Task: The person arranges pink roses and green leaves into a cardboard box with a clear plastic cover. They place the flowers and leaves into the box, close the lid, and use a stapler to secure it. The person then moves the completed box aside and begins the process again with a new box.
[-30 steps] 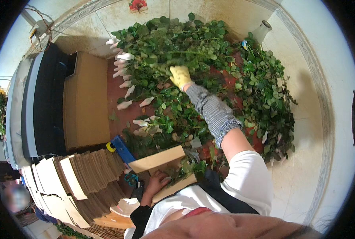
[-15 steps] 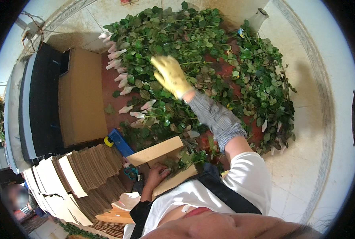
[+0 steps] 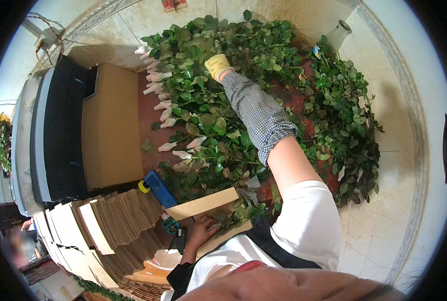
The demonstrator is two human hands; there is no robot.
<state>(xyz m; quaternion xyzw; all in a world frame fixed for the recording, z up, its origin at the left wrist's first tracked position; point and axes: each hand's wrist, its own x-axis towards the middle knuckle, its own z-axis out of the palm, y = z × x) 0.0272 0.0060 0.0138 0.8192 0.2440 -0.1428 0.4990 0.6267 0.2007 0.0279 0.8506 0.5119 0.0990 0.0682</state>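
My right hand (image 3: 217, 66), in a yellow glove and checked sleeve, reaches to the far part of a wide heap of leafy rose stems (image 3: 253, 42). Its fingers are curled closed among the leaves, and whatever they grip is hidden. Pale pink-white rose heads (image 3: 159, 77), which look wrapped, line the heap's left side. Close to my body, my bare left hand (image 3: 203, 231) bends its fingers over the left end of a small leafy rose bunch (image 3: 243, 213). This bunch lies between an upright cardboard strip (image 3: 203, 202) and a nearer cardboard piece (image 3: 228, 236).
Stacked cardboard sheets (image 3: 128, 215) stand at the near left, with teal-handled scissors (image 3: 170, 225) and a blue tool (image 3: 159, 189) beside them. A large brown cardboard panel (image 3: 112, 125) rises at the left. More roses (image 3: 346, 120) lie at the right, below a vase-like container (image 3: 339, 36).
My gloved right hand has moved farther away into the leaves, and its spread fingers have curled closed. My left hand stays at the small bunch. The whole view has shifted slightly.
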